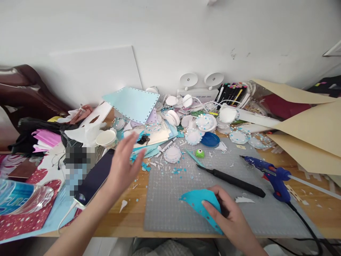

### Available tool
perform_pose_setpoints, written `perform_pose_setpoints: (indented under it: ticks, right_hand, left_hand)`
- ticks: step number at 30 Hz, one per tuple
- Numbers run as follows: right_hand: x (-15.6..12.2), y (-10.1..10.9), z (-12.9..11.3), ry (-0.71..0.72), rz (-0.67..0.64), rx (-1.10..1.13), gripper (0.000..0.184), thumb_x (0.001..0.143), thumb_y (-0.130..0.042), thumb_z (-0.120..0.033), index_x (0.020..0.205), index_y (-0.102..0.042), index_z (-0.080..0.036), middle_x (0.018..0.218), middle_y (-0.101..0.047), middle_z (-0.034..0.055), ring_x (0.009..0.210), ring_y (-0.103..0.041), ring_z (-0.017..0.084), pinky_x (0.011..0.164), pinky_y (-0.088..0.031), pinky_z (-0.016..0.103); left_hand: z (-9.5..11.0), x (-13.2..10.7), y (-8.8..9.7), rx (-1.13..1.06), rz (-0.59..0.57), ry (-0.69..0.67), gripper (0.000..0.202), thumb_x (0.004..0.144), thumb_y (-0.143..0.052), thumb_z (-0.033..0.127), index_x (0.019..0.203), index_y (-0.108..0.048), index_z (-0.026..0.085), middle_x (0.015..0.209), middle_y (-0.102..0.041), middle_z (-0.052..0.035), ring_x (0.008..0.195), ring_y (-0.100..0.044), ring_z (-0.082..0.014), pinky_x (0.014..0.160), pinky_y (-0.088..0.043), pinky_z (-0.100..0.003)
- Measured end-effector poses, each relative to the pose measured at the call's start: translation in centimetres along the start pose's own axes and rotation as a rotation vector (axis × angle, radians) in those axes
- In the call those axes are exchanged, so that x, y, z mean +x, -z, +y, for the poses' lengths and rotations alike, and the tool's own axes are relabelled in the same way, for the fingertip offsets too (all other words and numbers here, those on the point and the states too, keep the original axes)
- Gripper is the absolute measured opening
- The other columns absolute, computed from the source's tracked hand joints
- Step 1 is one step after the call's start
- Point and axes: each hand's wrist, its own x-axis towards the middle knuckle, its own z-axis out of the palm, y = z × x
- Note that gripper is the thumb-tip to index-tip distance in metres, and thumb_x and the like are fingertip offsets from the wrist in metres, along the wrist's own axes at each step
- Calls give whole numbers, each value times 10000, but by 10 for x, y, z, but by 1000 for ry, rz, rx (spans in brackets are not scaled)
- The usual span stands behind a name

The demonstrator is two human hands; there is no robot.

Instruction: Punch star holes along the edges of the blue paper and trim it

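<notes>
A bright blue piece of paper [201, 196] with a row of small punched holes is pinched in my right hand [226, 209], low over the grey cutting mat [162, 209]. My left hand [125, 160] is raised with fingers apart and nothing in it. Just past its fingertips, a small black object [144, 139] lies on the blue and cream paper stack [160, 134]. Beside that hand is a dark phone [94, 179] with a white cable. A black craft knife [234, 180] and a green punch [199, 153] lie on the mat.
A blue glue gun [269, 174] lies at the right, its black cord running toward the front edge. Several decorated white paper pieces [206, 122] crowd the back. At left are a paper cup [106, 138] and a water bottle [23, 197]. Paper scraps [179, 171] litter the mat.
</notes>
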Motion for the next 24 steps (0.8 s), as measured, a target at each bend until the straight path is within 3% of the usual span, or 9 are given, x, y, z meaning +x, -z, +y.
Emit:
perform_pose_setpoints:
  ticks: [4, 7, 10, 13, 15, 17, 20, 22, 24]
  right_hand:
    - [17, -8, -29, 197, -181, -96, 135, 890, -515, -349, 863, -523, -217, 739, -561, -16, 666, -558, 134, 593, -465, 211]
    - [45, -7, -50, 361, -192, -152, 119, 914, -474, -318, 893, -527, -214, 790, -600, 5, 729, -576, 147, 671, -467, 242]
    - [85, 5, -53, 420, -59, -318, 204, 960, -360, -305, 892, -523, -202, 840, -607, 45, 763, -577, 172, 689, -456, 283]
    - [122, 22, -35, 409, 70, -837, 165, 881, -511, -303, 936, -572, -160, 948, -596, 129, 912, -554, 282, 776, -428, 394]
    - [138, 29, -20, 349, -33, -1027, 140, 854, -542, -274, 899, -596, -153, 910, -595, 132, 880, -555, 303, 744, -427, 410]
    - [144, 32, -11, 329, -93, -1049, 120, 853, -547, -268, 877, -594, -160, 862, -601, 111, 844, -565, 290, 720, -429, 394]
    - [139, 28, -12, 299, -51, -795, 139, 852, -562, -292, 936, -550, -182, 884, -607, 82, 849, -573, 258, 727, -429, 367]
    - [130, 21, -20, 249, -26, -427, 186, 844, -577, -317, 979, -506, -209, 918, -590, 55, 825, -572, 211, 723, -436, 330]
    - [117, 12, -27, 174, -151, -8, 184, 857, -554, -318, 986, -455, -231, 908, -549, 26, 774, -558, 163, 671, -437, 282]
  left_hand:
    - [51, -30, -13, -669, -625, 90, 505, 803, -669, 403, 1255, -526, 230, 1215, -624, -96, 1048, -624, -227, 878, -532, -338]
    - [55, -35, -26, -854, -895, 224, 181, 853, -608, 338, 907, -646, 170, 806, -700, -44, 709, -656, -160, 694, -547, -283]
    - [38, -31, -34, -948, -907, 406, 189, 859, -588, 313, 776, -623, 147, 642, -652, -23, 546, -591, -124, 553, -492, -235]
    - [18, -29, -37, -1026, -837, 544, 227, 827, -612, 308, 682, -639, 136, 579, -630, -27, 521, -570, -124, 525, -448, -223]
    - [7, -30, -39, -1079, -805, 587, 262, 817, -601, 312, 640, -657, 127, 570, -634, -40, 527, -565, -130, 547, -446, -235]
    - [-1, -32, -43, -1116, -785, 597, 265, 775, -614, 304, 583, -649, 125, 551, -626, -40, 521, -546, -129, 556, -439, -239]
    - [-10, -38, -50, -1166, -741, 610, 258, 656, -650, 259, 451, -545, 142, 474, -551, -5, 470, -466, -103, 494, -378, -216]
    - [-13, -42, -53, -1203, -716, 630, 279, 613, -621, 252, 403, -466, 154, 430, -487, 12, 429, -412, -89, 450, -331, -211]
    - [-13, -44, -53, -1237, -710, 652, 291, 606, -572, 261, 382, -416, 161, 397, -439, 16, 397, -381, -84, 427, -301, -215]
